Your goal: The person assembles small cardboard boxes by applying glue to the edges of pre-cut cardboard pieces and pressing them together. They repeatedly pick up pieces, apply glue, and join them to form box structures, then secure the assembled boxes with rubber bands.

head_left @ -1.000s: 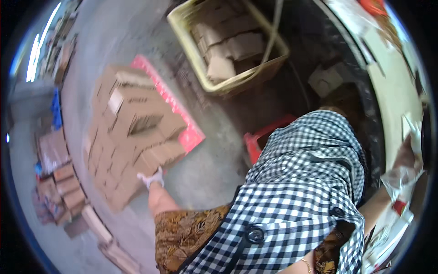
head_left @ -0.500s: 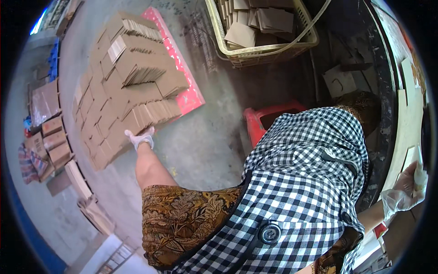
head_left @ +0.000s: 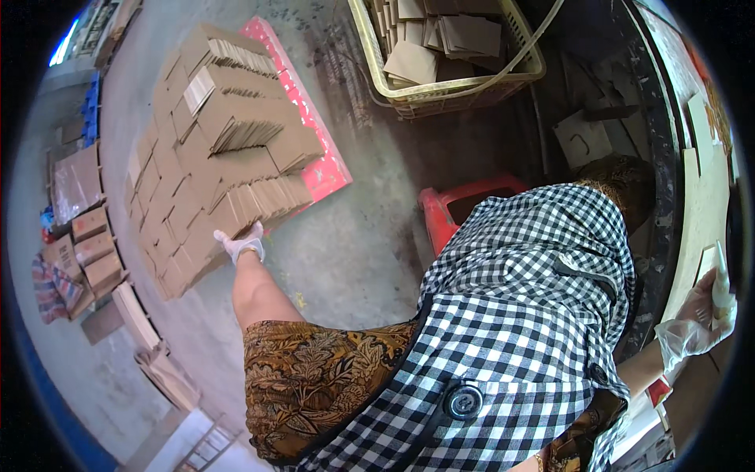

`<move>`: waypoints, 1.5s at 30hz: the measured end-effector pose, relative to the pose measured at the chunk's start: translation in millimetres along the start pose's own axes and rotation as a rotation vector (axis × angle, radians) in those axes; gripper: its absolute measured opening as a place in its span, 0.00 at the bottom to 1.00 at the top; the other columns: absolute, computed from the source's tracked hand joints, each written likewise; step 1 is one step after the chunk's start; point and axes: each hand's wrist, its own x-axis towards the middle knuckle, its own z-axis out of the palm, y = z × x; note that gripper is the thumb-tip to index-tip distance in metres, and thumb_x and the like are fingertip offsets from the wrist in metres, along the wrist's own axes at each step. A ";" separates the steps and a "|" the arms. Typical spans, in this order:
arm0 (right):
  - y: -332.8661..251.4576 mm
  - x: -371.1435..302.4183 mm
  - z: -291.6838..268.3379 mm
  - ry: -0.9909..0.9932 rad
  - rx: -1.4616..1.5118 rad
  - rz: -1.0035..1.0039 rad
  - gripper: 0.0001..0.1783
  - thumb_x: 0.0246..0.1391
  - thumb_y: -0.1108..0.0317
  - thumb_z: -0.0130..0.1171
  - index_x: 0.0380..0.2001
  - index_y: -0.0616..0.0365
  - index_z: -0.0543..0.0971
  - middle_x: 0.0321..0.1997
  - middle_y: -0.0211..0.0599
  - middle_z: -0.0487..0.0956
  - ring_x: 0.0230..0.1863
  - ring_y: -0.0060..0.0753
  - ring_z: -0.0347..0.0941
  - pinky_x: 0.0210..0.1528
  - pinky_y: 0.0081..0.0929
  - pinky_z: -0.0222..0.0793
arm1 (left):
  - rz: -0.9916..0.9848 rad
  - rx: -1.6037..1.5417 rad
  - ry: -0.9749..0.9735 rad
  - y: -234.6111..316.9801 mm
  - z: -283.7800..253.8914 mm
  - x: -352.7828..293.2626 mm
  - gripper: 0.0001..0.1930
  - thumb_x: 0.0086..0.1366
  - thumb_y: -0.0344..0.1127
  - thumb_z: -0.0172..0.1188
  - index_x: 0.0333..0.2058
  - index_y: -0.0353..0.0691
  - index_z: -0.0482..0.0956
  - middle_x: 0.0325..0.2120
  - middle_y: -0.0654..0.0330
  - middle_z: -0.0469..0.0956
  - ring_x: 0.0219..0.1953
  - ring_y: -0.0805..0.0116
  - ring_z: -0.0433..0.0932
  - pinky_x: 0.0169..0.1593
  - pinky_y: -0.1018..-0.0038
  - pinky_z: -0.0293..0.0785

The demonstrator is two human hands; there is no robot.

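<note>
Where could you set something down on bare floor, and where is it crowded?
Bare floor lies between the cardboard pile and the red plastic object, and between the pile and the boxes at far left. Crowded: the cardboard-filled yellow basket.

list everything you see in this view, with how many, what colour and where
cardboard pieces: too many to count, brown, stacked left of centre
white bottle: one, white, in the right hand
board: one, pinkish red, beside the stacks
crate: one, yellow, top centre, holding more cardboard
plastic item: one, red, centre, partly hidden
boxes: at least three, brown, far left
striped bundle: one, multicoloured, far left
floor: one, grey, centre
checked garment: one, black and white, lower centre
patterned sleeve: one, brown, left arm
left hand: one, pale glove, at the stacks' near edge
right hand: one, clear glove, right edge
</note>
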 end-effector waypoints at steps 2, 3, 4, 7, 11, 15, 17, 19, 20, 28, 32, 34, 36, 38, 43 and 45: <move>0.7 -1.5 4.3 -0.003 0.041 0.021 0.16 0.38 0.67 0.73 0.26 0.62 0.76 0.42 0.47 0.79 0.55 0.61 0.71 0.72 0.63 0.51 | -0.048 0.018 0.090 -14.2 14.5 -28.2 0.38 0.53 0.69 0.61 0.59 0.57 0.69 0.64 0.70 0.65 0.65 0.58 0.58 0.66 0.46 0.47; 2.0 -2.4 5.4 0.001 0.053 0.019 0.16 0.37 0.68 0.72 0.25 0.62 0.75 0.42 0.49 0.79 0.56 0.62 0.70 0.72 0.63 0.50 | -0.066 0.029 0.129 -17.3 24.1 -41.6 0.39 0.53 0.69 0.61 0.60 0.57 0.68 0.64 0.69 0.64 0.66 0.59 0.57 0.67 0.46 0.45; 2.3 -3.4 7.0 0.003 0.064 0.017 0.15 0.37 0.69 0.72 0.24 0.61 0.75 0.43 0.50 0.78 0.56 0.63 0.70 0.72 0.63 0.50 | -0.075 0.029 0.143 -16.9 24.9 -39.2 0.39 0.53 0.68 0.61 0.60 0.58 0.68 0.64 0.69 0.64 0.66 0.58 0.57 0.67 0.47 0.43; 7.1 -6.5 12.8 0.024 0.082 -0.001 0.13 0.37 0.72 0.70 0.23 0.62 0.75 0.47 0.57 0.77 0.58 0.66 0.68 0.72 0.63 0.50 | -0.093 0.041 0.171 -10.5 22.2 -31.6 0.39 0.53 0.66 0.62 0.61 0.59 0.67 0.64 0.67 0.64 0.65 0.57 0.57 0.67 0.48 0.42; 1.5 -5.8 10.2 0.052 0.132 0.001 0.14 0.38 0.72 0.68 0.28 0.66 0.75 0.53 0.62 0.74 0.61 0.66 0.66 0.72 0.62 0.51 | -0.061 0.175 0.152 -11.8 24.3 -39.9 0.41 0.50 0.64 0.64 0.61 0.59 0.65 0.64 0.66 0.63 0.65 0.55 0.56 0.66 0.49 0.45; 2.3 -13.8 1.0 0.045 0.075 -0.042 0.23 0.40 0.68 0.67 0.37 0.69 0.71 0.56 0.63 0.72 0.62 0.65 0.65 0.71 0.60 0.54 | -0.006 0.284 0.194 -17.4 33.0 -43.3 0.44 0.44 0.62 0.67 0.61 0.59 0.65 0.63 0.67 0.62 0.63 0.54 0.56 0.64 0.50 0.48; 3.3 -20.6 -3.7 0.054 0.044 -0.072 0.27 0.41 0.65 0.67 0.41 0.71 0.69 0.58 0.63 0.70 0.63 0.64 0.65 0.71 0.58 0.55 | -0.016 0.283 0.201 -21.6 32.2 -52.8 0.44 0.43 0.61 0.67 0.61 0.59 0.64 0.63 0.66 0.62 0.61 0.55 0.57 0.62 0.50 0.49; 4.1 -21.4 -9.9 0.062 0.020 -0.092 0.31 0.42 0.63 0.67 0.46 0.72 0.67 0.60 0.63 0.69 0.63 0.63 0.64 0.70 0.57 0.56 | -0.061 0.298 0.167 -7.8 11.6 -41.7 0.42 0.42 0.60 0.68 0.58 0.61 0.67 0.59 0.64 0.66 0.56 0.59 0.61 0.59 0.51 0.54; 3.6 -22.9 -14.0 0.064 0.003 -0.111 0.34 0.43 0.62 0.67 0.48 0.73 0.66 0.60 0.63 0.68 0.64 0.62 0.64 0.70 0.56 0.57 | -0.001 0.283 0.175 -10.1 10.0 -45.0 0.40 0.43 0.60 0.68 0.58 0.59 0.69 0.58 0.63 0.68 0.56 0.59 0.62 0.59 0.50 0.56; 12.3 -68.9 -25.5 0.180 -0.031 -0.314 0.47 0.48 0.52 0.65 0.63 0.72 0.60 0.66 0.63 0.63 0.65 0.60 0.63 0.66 0.53 0.64 | 0.327 0.616 -0.389 -51.9 41.8 -107.3 0.37 0.58 0.55 0.63 0.61 0.42 0.67 0.59 0.54 0.69 0.59 0.51 0.67 0.59 0.50 0.66; 21.0 -89.7 11.2 0.279 0.041 -0.380 0.46 0.54 0.47 0.64 0.65 0.64 0.59 0.66 0.62 0.63 0.65 0.59 0.63 0.60 0.53 0.72 | 0.072 0.537 -0.686 -107.5 120.3 -195.0 0.33 0.63 0.51 0.61 0.60 0.36 0.66 0.57 0.53 0.70 0.58 0.55 0.70 0.60 0.58 0.67; 15.9 -94.3 20.2 0.190 -0.041 -0.413 0.46 0.55 0.46 0.63 0.65 0.65 0.58 0.66 0.61 0.62 0.65 0.58 0.63 0.62 0.52 0.70 | -0.064 0.576 -0.845 -145.2 154.2 -233.7 0.34 0.63 0.52 0.61 0.60 0.33 0.66 0.56 0.54 0.71 0.56 0.57 0.72 0.57 0.62 0.71; 9.1 -102.4 28.1 0.135 -0.093 -0.491 0.46 0.57 0.44 0.60 0.66 0.66 0.57 0.67 0.61 0.62 0.66 0.57 0.63 0.64 0.51 0.68 | -0.225 0.602 -0.952 -181.2 196.7 -285.9 0.34 0.63 0.48 0.64 0.61 0.34 0.64 0.57 0.53 0.70 0.56 0.56 0.72 0.57 0.62 0.72; 4.8 -114.4 30.8 0.111 -0.176 -0.481 0.47 0.60 0.42 0.56 0.68 0.65 0.53 0.67 0.59 0.62 0.66 0.52 0.63 0.64 0.48 0.68 | 1.250 0.937 -1.611 -219.2 213.6 -310.6 0.39 0.55 0.34 0.72 0.63 0.39 0.60 0.58 0.50 0.70 0.58 0.50 0.71 0.58 0.59 0.71; -10.1 -151.9 69.1 0.443 -0.327 -0.643 0.53 0.52 0.39 0.63 0.66 0.69 0.56 0.57 0.53 0.72 0.57 0.43 0.73 0.61 0.38 0.70 | 1.317 0.623 -2.109 -290.2 298.4 -510.5 0.42 0.52 0.26 0.72 0.64 0.37 0.58 0.62 0.47 0.64 0.63 0.48 0.66 0.64 0.60 0.66; -12.4 -168.0 60.2 0.502 -0.334 -0.634 0.54 0.50 0.39 0.65 0.66 0.68 0.56 0.58 0.51 0.72 0.56 0.42 0.73 0.61 0.38 0.70 | 0.269 0.668 -2.156 -331.3 322.7 -595.1 0.33 0.57 0.35 0.68 0.60 0.40 0.64 0.55 0.53 0.70 0.56 0.56 0.72 0.58 0.63 0.71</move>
